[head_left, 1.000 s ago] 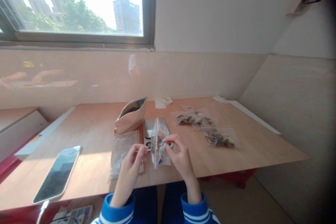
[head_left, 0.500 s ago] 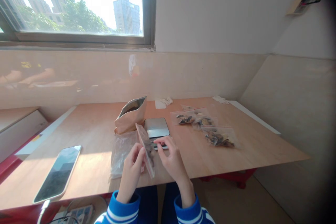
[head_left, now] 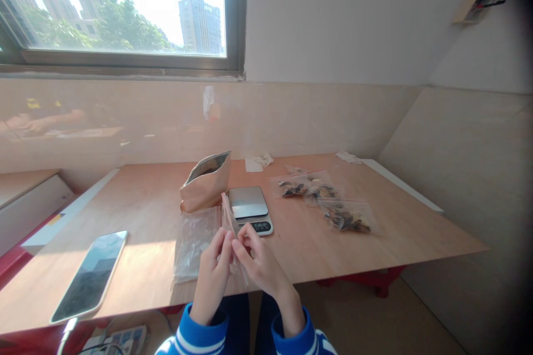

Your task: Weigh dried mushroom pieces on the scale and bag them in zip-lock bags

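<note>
Between my hands a clear zip bag (head_left: 227,215) stands nearly edge-on, its contents mostly hidden by my fingers. My left hand (head_left: 216,258) pinches the bag's near edge. Close against it, my right hand (head_left: 256,258) is closed with its fingertips on the same bag. Just beyond is a kitchen scale (head_left: 249,203) with a silver plate and a dark display. Flat clear plastic bags (head_left: 195,244) lie left of my left hand. Behind them an open brown paper pouch (head_left: 206,187) stands upright, dark inside.
Several clear bags of dark and pale dried pieces (head_left: 345,217) lie on the table's right side. A phone (head_left: 90,274) with a white cable (head_left: 67,333) rests at the left. Crumpled white paper (head_left: 261,162) lies at the back by the wall.
My right hand has moved down and left to meet my left hand at the bag, uncovering the scale's display. The bag has turned more edge-on.
</note>
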Motion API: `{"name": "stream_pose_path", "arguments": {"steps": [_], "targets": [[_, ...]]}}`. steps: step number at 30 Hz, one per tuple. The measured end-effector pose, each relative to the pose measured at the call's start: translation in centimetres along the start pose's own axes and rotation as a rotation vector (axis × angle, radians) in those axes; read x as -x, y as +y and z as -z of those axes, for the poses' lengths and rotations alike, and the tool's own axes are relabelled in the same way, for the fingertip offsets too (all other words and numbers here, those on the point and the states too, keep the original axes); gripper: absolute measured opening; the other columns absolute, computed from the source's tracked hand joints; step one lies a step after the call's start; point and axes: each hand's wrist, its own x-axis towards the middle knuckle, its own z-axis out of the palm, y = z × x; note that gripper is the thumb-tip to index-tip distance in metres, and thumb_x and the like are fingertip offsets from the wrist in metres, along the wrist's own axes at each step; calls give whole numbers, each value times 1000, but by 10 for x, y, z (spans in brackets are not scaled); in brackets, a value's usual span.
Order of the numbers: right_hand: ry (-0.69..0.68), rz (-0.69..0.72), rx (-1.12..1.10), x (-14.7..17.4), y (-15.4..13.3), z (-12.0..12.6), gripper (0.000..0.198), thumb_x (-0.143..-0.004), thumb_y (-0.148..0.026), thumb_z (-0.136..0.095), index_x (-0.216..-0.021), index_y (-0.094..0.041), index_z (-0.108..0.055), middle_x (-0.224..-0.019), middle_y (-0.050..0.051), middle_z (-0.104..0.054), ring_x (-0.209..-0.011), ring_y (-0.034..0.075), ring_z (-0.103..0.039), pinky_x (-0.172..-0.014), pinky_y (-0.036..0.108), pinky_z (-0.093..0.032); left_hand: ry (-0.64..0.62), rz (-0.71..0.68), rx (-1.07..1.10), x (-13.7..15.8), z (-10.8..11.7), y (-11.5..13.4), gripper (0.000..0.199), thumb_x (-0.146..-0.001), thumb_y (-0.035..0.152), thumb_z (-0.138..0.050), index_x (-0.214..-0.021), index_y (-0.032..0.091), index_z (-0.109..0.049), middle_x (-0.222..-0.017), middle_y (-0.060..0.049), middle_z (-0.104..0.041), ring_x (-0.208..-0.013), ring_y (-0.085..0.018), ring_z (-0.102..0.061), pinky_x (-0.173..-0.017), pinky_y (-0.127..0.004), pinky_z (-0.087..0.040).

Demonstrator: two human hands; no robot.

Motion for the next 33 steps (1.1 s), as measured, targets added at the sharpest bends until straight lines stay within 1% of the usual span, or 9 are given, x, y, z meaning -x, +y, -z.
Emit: {"name": "stream_pose_path", "arguments": {"steps": [4,13,17,19,21,25,27,29,33], "targets": [[-3,15,67,-1,0,2,27,-96,-36,-39,-73,-22,-42,-65,-2,-58,-62,13,-57,-59,22,-42,6,5,-11,0,-1,-3,36,-90,46,-43,-67,19,-45,-60,4,-41,-57,-11,-42,-55,-22,-36],[49,-26,241,-1,11,3,24,-93,-27,-35,-70,-22,-40,-58,-5,-48,-54,11,-49,-51,20,-31,-96,32,-40,-1,-3,-4,32,-89,46,-45,-72,19,-46,-63,4,-42,-58,-11,-42,-54,-21,-36],[93,-6,266,-3,14,1,23,-90,-24,-37,-66,-22,-37,-55,-6,-42,-50,10,-43,-49,21,-27,-71,29,-45,-2,-7,-3,32,-87,46,-48,-70,19,-47,-62,4,-42,-57,-10,-40,-52,-21,-34],[133,25,284,-4,16,1,24,-87,-23,-39,-63,-22,-34,-53,-7,-37,-48,9,-39,-48,21,-25,-42,16,-51,-2,-7,-3,32,-86,46,-50,-68,19,-46,-61,4,-42,-56,-10,-39,-51,-20,-33],[204,61,307,-4,20,7,24,-85,-22,-40,-62,-22,-32,-53,-8,-32,-47,9,-34,-48,22,-22,27,1,-72,-3,-4,-3,34,-85,46,-49,-63,20,-43,-57,5,-40,-54,-10,-38,-51,-21,-32],[492,88,267,1,29,31,25,-85,-25,-41,-63,-23,-29,-56,-8,-25,-50,9,-28,-48,22,-22,249,9,-132,-6,14,-2,39,-83,48,-49,-58,21,-38,-51,5,-36,-51,-11,-36,-49,-22,-30],[578,79,221,3,31,40,27,-87,-30,-41,-64,-24,-29,-57,-8,-25,-51,9,-28,-48,22,-24,255,7,-136,-8,21,-2,41,-81,50,-51,-56,21,-39,-50,5,-36,-50,-11,-36,-49,-22,-30],[595,80,183,4,28,41,30,-90,-35,-39,-64,-24,-29,-58,-7,-27,-52,10,-30,-49,22,-27,219,1,-109,-8,23,-3,42,-81,51,-52,-55,20,-41,-50,5,-38,-51,-11,-38,-50,-22,-32],[610,90,41,3,17,26,34,-92,-43,-36,-64,-24,-29,-57,-7,-32,-50,10,-33,-48,22,-31,175,65,54,-10,17,-13,45,-83,55,-49,-58,18,-49,-53,3,-48,-52,-11,-45,-53,-23,-38]]}}
